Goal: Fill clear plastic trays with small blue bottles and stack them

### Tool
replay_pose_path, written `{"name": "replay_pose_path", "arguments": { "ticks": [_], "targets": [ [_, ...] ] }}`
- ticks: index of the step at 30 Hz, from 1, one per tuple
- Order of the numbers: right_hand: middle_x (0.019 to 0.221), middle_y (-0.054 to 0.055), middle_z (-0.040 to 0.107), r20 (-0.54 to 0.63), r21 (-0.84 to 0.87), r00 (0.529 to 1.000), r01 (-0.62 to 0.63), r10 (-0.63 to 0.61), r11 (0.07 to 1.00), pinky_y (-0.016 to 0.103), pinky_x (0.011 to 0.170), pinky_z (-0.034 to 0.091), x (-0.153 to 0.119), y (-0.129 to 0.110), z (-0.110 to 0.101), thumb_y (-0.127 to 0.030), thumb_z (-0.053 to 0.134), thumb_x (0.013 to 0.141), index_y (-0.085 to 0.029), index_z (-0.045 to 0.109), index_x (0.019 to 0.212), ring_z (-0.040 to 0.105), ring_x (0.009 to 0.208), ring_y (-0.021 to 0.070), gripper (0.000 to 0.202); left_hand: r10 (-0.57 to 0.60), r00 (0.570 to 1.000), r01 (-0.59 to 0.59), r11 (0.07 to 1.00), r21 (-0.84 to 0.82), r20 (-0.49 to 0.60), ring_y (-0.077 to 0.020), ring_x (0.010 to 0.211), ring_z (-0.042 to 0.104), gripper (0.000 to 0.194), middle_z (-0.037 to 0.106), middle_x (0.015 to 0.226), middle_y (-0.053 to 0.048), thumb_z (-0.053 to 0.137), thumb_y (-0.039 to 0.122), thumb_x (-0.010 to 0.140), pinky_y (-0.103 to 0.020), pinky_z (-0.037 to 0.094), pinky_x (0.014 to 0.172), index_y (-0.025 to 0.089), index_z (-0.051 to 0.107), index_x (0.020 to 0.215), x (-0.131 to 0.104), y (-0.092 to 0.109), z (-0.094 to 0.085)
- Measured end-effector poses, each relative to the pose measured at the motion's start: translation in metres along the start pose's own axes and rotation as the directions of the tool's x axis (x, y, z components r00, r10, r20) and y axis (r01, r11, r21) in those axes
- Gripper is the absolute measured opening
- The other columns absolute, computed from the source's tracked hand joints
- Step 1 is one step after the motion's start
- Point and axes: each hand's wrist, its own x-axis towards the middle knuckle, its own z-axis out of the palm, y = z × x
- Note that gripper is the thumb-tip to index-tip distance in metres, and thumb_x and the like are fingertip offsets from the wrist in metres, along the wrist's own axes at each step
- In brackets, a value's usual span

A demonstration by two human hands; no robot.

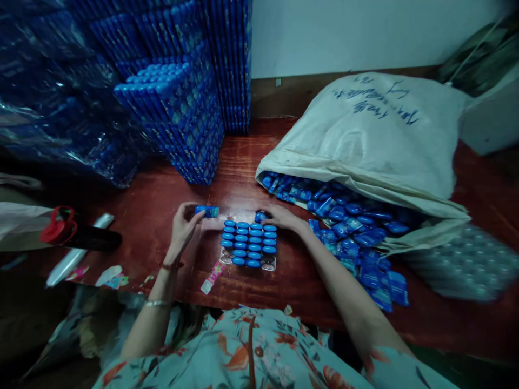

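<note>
My left hand (185, 224) pinches a small blue box (207, 211), held flat just left of the tray's far edge. Over the tray's far right corner, my right hand (278, 217) has its fingers closed on another small blue box (260, 216), partly covered by the fingers. Between my forearms lies a clear plastic tray (268, 265) with rows of blue-topped boxes standing upright in it. Its two near corner spaces show bare plastic, while the near middle ones hold boxes.
A white sack (365, 129) on the right spills loose blue boxes (348, 232). Tall stacks of filled trays (174, 119) rise at the back left. Clear trays (470, 265) lie right; a black bottle with red lid (93, 239) lies left. A pink strip (213, 276) rests nearby.
</note>
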Motion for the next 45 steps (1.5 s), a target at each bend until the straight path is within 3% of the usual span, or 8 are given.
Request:
{"name": "replay_pose_path", "arguments": {
  "ticks": [6, 12, 16, 20, 25, 32, 37, 45],
  "targets": [
    [0.08, 0.007, 0.063, -0.234, -0.007, 0.937, -0.269, 0.26, 0.963, 0.03, 0.065, 0.044, -0.081, 0.002, 0.015, -0.037, 0.056, 0.081, -0.014, 0.052, 0.103, 0.06, 0.071, 0.0211, 0.033, -0.172, 0.985, 0.173, 0.984, 0.043, -0.023, -0.0144, 0.071, 0.061, 0.028, 0.063, 0.077, -0.001, 0.069, 0.038, 0.071, -0.027, 0.052, 0.066, 0.017, 0.059, 0.086, -0.106, -0.005, -0.026],
    [0.063, -0.005, 0.053, -0.341, 0.635, 0.75, -0.261, 0.567, 0.727, 0.026, 0.041, 0.044, -0.14, -0.031, 0.047, -0.049, 0.056, 0.079, -0.02, 0.045, 0.109, 0.05, 0.044, 0.0126, 0.043, 0.125, 0.976, -0.168, 0.955, 0.246, 0.179, -0.0153, 0.077, 0.059, 0.015, 0.06, 0.084, -0.003, 0.052, 0.026, 0.086, -0.027, 0.05, 0.069, 0.019, 0.061, 0.096, -0.123, -0.006, 0.002],
    [0.077, 0.0, 0.061, -0.306, 0.832, 0.721, -0.116, 0.622, 0.543, 0.03, 0.05, 0.055, -0.156, -0.058, 0.067, -0.048, 0.06, 0.078, -0.023, 0.048, 0.101, 0.063, 0.059, 0.0164, 0.037, 0.324, 0.831, -0.486, 0.818, 0.308, 0.452, -0.0173, 0.088, 0.056, 0.032, 0.058, 0.098, -0.008, 0.04, 0.014, 0.09, -0.03, 0.049, 0.074, 0.021, 0.055, 0.117, -0.112, -0.01, 0.0],
    [0.09, 0.004, 0.063, -0.541, 0.647, 0.66, -0.069, 0.521, 0.76, 0.033, 0.067, 0.057, -0.154, -0.076, 0.087, -0.037, 0.059, 0.082, -0.022, 0.055, 0.096, 0.065, 0.077, 0.0179, 0.021, 0.375, 0.687, -0.654, 0.693, 0.305, 0.622, -0.0195, 0.09, 0.054, 0.038, 0.059, 0.103, -0.01, 0.039, 0.008, 0.087, -0.034, 0.049, 0.078, 0.02, 0.052, 0.121, -0.105, -0.006, -0.004],
    [0.095, 0.006, 0.065, -0.608, 0.144, 0.791, 0.022, 0.071, 0.989, 0.033, 0.081, 0.053, -0.143, -0.08, 0.09, -0.022, 0.047, 0.09, -0.022, 0.057, 0.106, 0.063, 0.09, 0.0182, 0.019, 0.344, 0.59, -0.746, 0.579, 0.329, 0.731, -0.0224, 0.094, 0.054, 0.038, 0.059, 0.104, -0.012, 0.042, 0.005, 0.082, -0.038, 0.048, 0.084, 0.017, 0.054, 0.115, -0.103, 0.005, -0.006],
    [0.088, 0.008, 0.061, -0.115, -0.453, 0.991, 0.009, -0.068, 0.892, 0.026, 0.062, 0.047, -0.123, -0.105, 0.047, -0.007, 0.038, 0.088, -0.016, 0.057, 0.104, 0.057, 0.08, 0.0177, 0.026, 0.161, 0.508, -0.788, 0.483, 0.381, 0.846, -0.0211, 0.096, 0.055, 0.033, 0.059, 0.106, -0.009, 0.039, 0.002, 0.083, -0.035, 0.048, 0.085, 0.019, 0.058, 0.104, -0.091, 0.036, -0.001],
    [0.096, 0.008, 0.059, 0.1, -0.502, 0.992, -0.014, 0.074, 0.865, 0.025, 0.058, 0.043, -0.106, -0.123, 0.032, -0.009, 0.04, 0.089, -0.018, 0.054, 0.105, 0.056, 0.084, 0.0181, 0.023, 0.126, 0.463, -0.818, 0.442, 0.368, 0.877, -0.0203, 0.098, 0.057, 0.032, 0.06, 0.106, -0.008, 0.04, 0.002, 0.084, -0.034, 0.048, 0.088, 0.019, 0.058, 0.104, -0.08, 0.043, 0.008],
    [0.102, 0.012, 0.058, 0.181, -0.491, 0.966, -0.076, 0.187, 0.868, 0.027, 0.061, 0.046, -0.099, -0.139, 0.029, -0.009, 0.036, 0.091, -0.015, 0.052, 0.11, 0.057, 0.09, 0.0209, 0.026, 0.206, 0.546, -0.784, 0.467, 0.409, 0.812, -0.0211, 0.096, 0.056, 0.035, 0.06, 0.109, -0.009, 0.039, 0.002, 0.084, -0.035, 0.048, 0.085, 0.018, 0.058, 0.109, -0.084, 0.021, 0.008]
  ]
}}
